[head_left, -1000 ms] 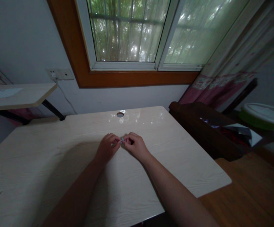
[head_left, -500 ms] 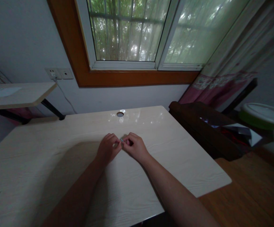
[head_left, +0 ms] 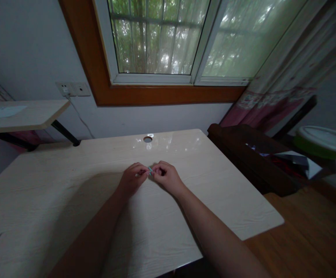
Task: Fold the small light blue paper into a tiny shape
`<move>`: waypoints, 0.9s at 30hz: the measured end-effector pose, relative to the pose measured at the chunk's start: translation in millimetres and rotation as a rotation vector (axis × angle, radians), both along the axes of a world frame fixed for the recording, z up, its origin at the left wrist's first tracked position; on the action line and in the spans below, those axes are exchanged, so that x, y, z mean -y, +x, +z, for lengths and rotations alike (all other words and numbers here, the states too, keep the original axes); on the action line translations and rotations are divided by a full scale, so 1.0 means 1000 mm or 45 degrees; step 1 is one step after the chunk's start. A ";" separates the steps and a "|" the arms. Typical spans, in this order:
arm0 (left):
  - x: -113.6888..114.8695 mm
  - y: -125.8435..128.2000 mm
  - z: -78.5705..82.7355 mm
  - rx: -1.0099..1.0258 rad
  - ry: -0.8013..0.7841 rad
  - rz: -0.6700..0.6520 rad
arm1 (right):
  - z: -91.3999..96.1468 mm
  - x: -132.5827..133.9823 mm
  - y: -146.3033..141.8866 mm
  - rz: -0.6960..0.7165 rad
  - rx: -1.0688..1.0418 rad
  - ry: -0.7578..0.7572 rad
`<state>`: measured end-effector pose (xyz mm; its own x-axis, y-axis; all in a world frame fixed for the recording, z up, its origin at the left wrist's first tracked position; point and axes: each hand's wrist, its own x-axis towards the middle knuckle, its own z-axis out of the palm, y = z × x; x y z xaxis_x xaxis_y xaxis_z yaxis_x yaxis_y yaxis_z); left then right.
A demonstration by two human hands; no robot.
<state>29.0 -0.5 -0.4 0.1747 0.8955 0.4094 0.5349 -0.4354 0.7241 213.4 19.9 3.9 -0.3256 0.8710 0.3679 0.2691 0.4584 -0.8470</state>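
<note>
Between my hands, just above the table, is a small thin teal strip (head_left: 150, 170). Part of it crosses or bends, and its exact kind is too small to make out. My left hand (head_left: 131, 178) pinches its left side between thumb and forefinger, the other fingers curled. From the right, my right hand (head_left: 167, 177) pinches the same strip in a similar grip. The fingertips of both hands almost meet, and they cover the strip's ends.
Both forearms pass over a pale wooden table (head_left: 228, 200) with a round cable hole (head_left: 147, 139) near its back edge. A raised shelf (head_left: 49, 114) stands at the left. To the right are a dark brown cabinet (head_left: 234, 154) and a green container with a pale lid (head_left: 313, 148).
My fingertips have drawn slightly apart, and more of the teal strip shows between them, now with a crossed shape. Both hands keep their pinch in nearly the same place.
</note>
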 end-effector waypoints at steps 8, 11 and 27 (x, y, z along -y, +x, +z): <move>-0.001 -0.002 0.003 0.077 -0.086 -0.100 | -0.003 -0.004 0.004 0.087 -0.093 -0.202; 0.000 -0.003 0.006 0.068 -0.075 -0.119 | -0.005 -0.006 0.005 0.136 -0.143 -0.285; -0.006 -0.005 -0.010 0.080 -0.048 -0.031 | -0.003 -0.006 0.002 0.033 -0.216 -0.335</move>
<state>24.1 5.4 -10.2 0.1720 0.9063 0.3861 0.4775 -0.4195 0.7720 215.0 26.1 0.7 -0.3021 0.9358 0.1819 0.1051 0.2223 -0.9693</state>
